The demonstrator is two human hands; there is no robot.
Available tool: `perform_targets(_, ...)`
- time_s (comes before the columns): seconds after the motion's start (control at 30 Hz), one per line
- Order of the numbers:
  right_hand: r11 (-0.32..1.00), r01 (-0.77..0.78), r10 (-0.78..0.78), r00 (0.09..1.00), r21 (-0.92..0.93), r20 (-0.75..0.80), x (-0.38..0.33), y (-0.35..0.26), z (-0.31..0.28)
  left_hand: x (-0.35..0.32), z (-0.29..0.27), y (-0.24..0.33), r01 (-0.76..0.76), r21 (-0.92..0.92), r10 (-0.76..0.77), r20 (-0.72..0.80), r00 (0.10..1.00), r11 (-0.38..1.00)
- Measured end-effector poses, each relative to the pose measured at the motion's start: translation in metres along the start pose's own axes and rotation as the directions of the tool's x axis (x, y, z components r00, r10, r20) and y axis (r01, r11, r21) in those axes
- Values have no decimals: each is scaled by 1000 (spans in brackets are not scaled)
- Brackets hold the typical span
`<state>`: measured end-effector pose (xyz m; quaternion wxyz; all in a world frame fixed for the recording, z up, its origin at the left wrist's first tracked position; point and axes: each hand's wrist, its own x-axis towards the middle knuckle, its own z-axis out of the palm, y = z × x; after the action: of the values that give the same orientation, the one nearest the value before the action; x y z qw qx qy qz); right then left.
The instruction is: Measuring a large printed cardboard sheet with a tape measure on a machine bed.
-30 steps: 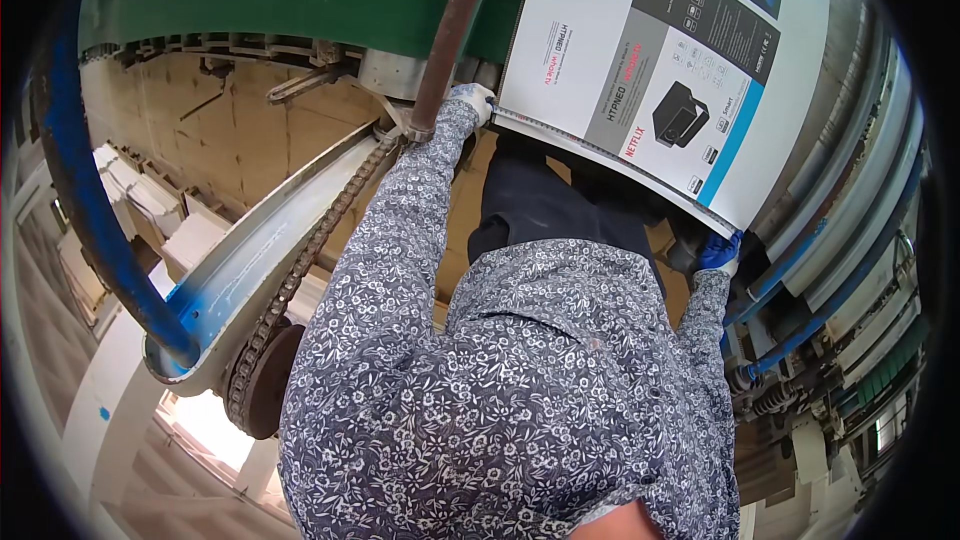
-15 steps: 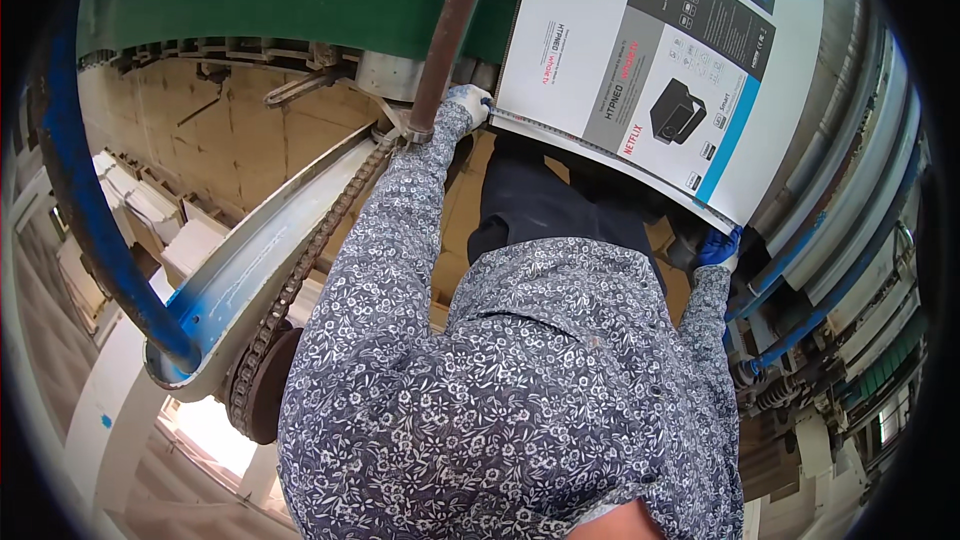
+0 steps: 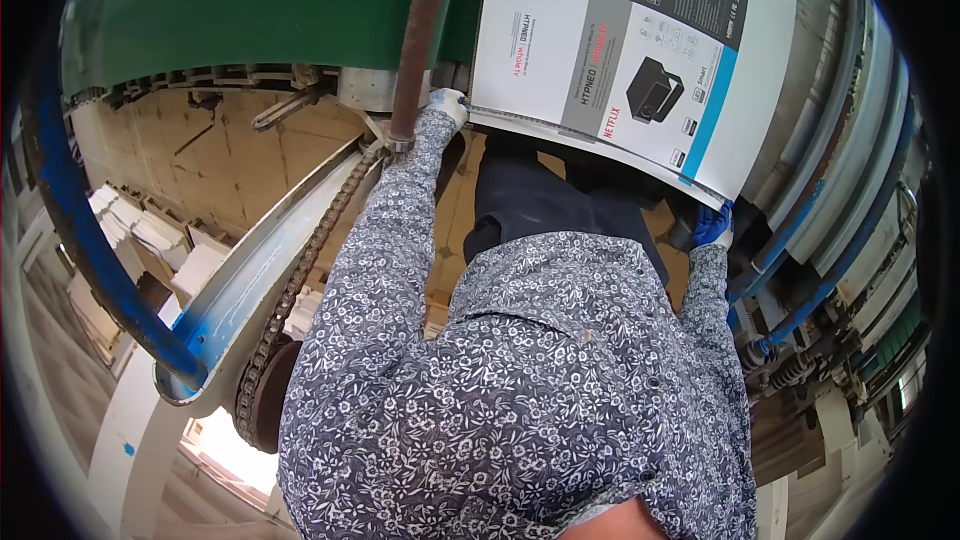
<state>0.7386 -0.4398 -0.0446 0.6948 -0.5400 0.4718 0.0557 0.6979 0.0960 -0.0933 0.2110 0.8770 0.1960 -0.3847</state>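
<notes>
While bent forward in a dark floral shirt [image 3: 540, 390] at the lower middle of the frame, stretched both arms toward the upper half, the left one close beside a rusty chain [image 3: 312, 245] and a pale metal guard [image 3: 255, 265] at the left. Pinched the lower left corner of a printed sheet [image 3: 625, 65] with the left hand [image 3: 449, 106], white-gloved with blue on it, at the upper middle. Pinched the lower right corner with the right hand [image 3: 713, 225], in a blue-and-white glove, right of centre, fingers curled at the edge. Had the printed sheet slanting across the upper right, white with grey panels, a blue stripe and a pictured black device. Had a brown rod [image 3: 418, 50] just beside the left hand, and a green belt [image 3: 240, 15] beyond it, filling the upper left. Faced curved pipes [image 3: 862, 145] along the right edge. Stood over a brown floor [image 3: 285, 160], visible below the belt.
</notes>
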Motion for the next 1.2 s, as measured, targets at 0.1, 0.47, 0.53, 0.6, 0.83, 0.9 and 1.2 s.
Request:
perform_targets(0.1,1000,18,-18,1000,18,-22,-1,9,1,6,7,-4,18,9,-18,-7,1000,1000)
perform_targets(0.47,999,-6,9,997,39,-78,-15,6,9,-5,-28,32,309,20,-308,160,938,951)
perform_targets(0.53,999,-9,11,998,40,-57,-13,6,9,0,-21,19,310,20,-310,159,938,950)
perform_targets(0.6,999,-14,16,999,41,-39,-9,3,8,6,-12,8,300,14,-298,162,941,954)
perform_targets(0.83,999,15,-14,999,47,-33,-4,4,3,5,-18,23,324,59,-329,167,929,944)
perform_targets(0.9,999,7,-5,999,46,-51,-2,7,2,3,-20,23,328,74,-336,162,928,942)
perform_targets(1.2,993,-42,48,998,106,-52,-2,5,3,9,-17,12,197,87,-212,213,954,976)
